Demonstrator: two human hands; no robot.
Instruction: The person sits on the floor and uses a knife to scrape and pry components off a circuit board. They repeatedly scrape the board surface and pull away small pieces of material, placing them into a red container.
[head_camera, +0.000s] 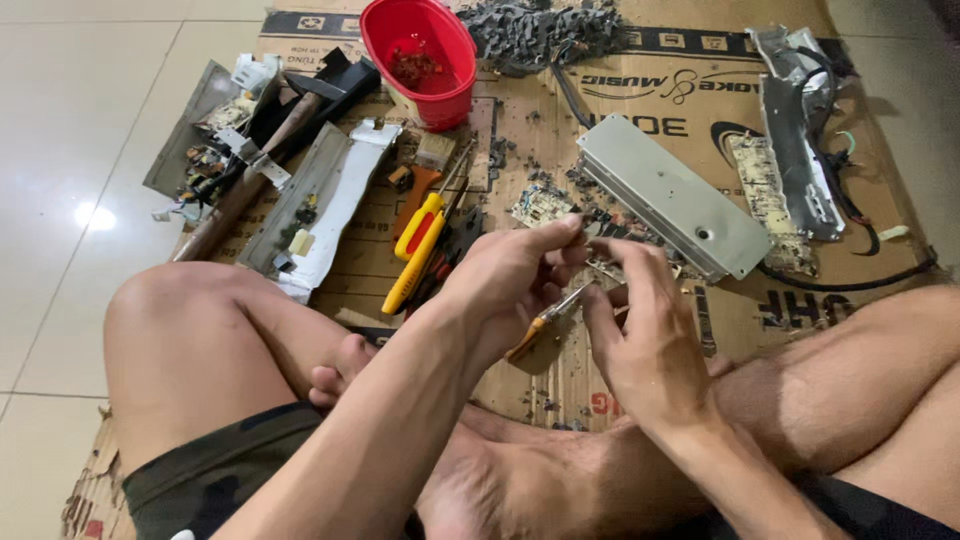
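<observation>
Sitting cross-legged on a flattened brown cardboard box (700, 330) spread over pale floor tiles (60, 180); dark printed lettering and logo panels run along the box's far edge and under the right knee. Left hand (505, 280) is raised over the cardboard, fingers (560, 232) pinched together on something too small to make out. Orange-handled pliers (545, 325) sit just below and between both hands, handle end toward the left palm, tip pointing at the right hand (640, 340). Right hand's fingers (625, 255) are curled in and meet the left fingertips; cannot tell which hand actually bears the pliers.

Around them:
- yellow and red screwdriver (415, 250) lies just left of the left hand, on the cardboard.
- grey metal casing (670, 200), long and rectangular, lies just beyond the right hand.
- small green circuit board (540, 205) between casing and screwdriver.
- red plastic bucket (420, 55) at the far edge, dark scraps inside.
- heap of dark grey parts (530, 30) beside the bucket.
- stripped board and wires (790, 140) far right.
- wooden-handled hammer (250, 180) and more metal housings far left.

Small debris litters the cardboard. Open room is tight: legs close in both sides, bare cardboard only directly under the hands.
</observation>
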